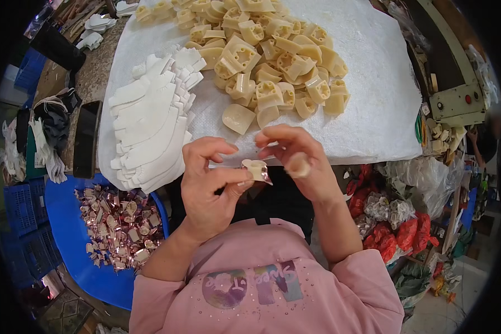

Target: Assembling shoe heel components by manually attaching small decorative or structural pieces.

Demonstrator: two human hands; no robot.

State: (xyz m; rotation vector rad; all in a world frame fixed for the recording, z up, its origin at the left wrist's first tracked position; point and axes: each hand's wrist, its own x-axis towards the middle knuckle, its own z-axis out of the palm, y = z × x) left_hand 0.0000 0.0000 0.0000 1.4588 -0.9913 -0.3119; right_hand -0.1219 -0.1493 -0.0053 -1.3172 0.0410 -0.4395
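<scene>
Head view. The left hand (206, 186) is pinching a small piece (256, 168), beige with a shiny pink side, narrowly between thumb and forefinger. The piece is hanging between the hands, about level with the near edge of the white cloth (378, 83). The right hand (320, 167) is curving its fingers just beside it, a narrow gap separating them; a blurred pale form is showing at its thumb side, and whether this hand is holding anything cannot be told.

Beyond the hands, beige blocks (236, 58) are lying heaped toward the far edge, bare cloth extending from them to the right edge. White cut-outs (150, 111) are lining the left side, overlapping the near edge close to the left hand. A phone (86, 139) is lying just outside the cloth's left edge. Below it, a blue tub (61, 222) is holding shiny pink pieces (125, 225). Red bags (395, 239) are sitting below the near right corner.
</scene>
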